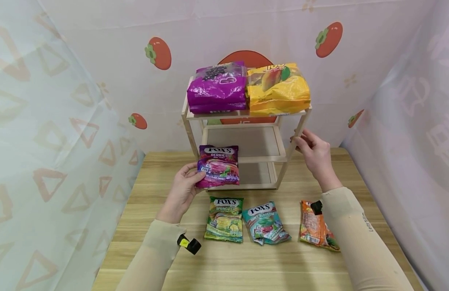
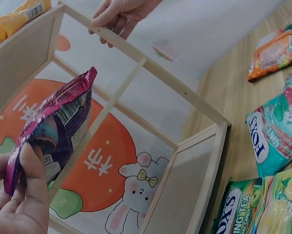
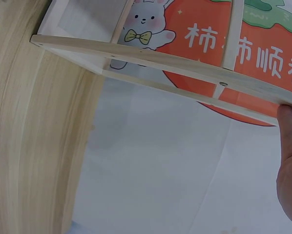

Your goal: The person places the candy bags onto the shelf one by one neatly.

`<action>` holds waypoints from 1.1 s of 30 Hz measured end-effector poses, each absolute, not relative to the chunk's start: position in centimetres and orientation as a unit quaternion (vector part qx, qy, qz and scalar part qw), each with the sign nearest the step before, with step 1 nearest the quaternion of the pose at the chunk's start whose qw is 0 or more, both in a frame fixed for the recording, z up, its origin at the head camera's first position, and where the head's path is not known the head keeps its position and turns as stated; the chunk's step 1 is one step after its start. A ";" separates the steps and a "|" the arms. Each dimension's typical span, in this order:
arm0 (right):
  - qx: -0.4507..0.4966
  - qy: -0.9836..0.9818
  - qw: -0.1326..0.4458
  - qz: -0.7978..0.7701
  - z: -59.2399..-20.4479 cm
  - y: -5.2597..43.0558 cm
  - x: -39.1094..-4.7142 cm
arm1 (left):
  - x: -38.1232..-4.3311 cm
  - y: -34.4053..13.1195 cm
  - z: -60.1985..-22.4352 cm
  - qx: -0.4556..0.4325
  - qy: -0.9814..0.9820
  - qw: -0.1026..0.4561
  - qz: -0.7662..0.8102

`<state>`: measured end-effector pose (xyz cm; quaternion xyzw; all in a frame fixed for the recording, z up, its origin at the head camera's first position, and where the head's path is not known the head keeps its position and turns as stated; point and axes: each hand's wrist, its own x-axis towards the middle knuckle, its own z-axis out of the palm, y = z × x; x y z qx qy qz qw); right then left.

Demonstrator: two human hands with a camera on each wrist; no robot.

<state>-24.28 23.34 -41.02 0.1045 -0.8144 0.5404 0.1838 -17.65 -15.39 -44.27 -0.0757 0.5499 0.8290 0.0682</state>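
My left hand (image 1: 184,189) pinches a purple Fox's Berries candy bag (image 1: 218,166) by its lower left side, in front of the shelf's middle tier. In the left wrist view the berries bag (image 2: 55,126) is tilted, with thumb and fingers on its edge. My right hand (image 1: 315,155) grips the right front post of the wooden shelf (image 1: 295,141); the right wrist view shows part of that hand (image 3: 291,170) against the frame. On the table in front lie a green Spring Tea bag (image 1: 224,220), a teal Mint Blossom bag (image 1: 266,223) and an orange candy bag (image 1: 313,224).
A large purple bag (image 1: 218,89) and a yellow mango bag (image 1: 279,91) stand side by side on the shelf's top tier. The wooden table (image 1: 144,250) carries the shelf. A printed cloth (image 1: 246,24) hangs behind and along both sides.
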 end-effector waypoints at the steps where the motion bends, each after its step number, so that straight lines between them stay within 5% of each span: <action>1: 0.104 -0.814 0.184 0.542 -41.0 23.3 -24.3 | -17.7 -15.3 -44.3 -0.081 0.557 0.063 0.824; 16: 0.101 -0.817 0.185 0.537 -41.0 23.3 -24.2 | -17.2 -14.0 -44.5 -0.117 0.642 -0.014 0.758; 33: 0.105 -0.813 0.186 0.542 -41.1 23.2 -24.2 | -15.6 -12.9 -45.0 0.045 0.813 -0.085 0.574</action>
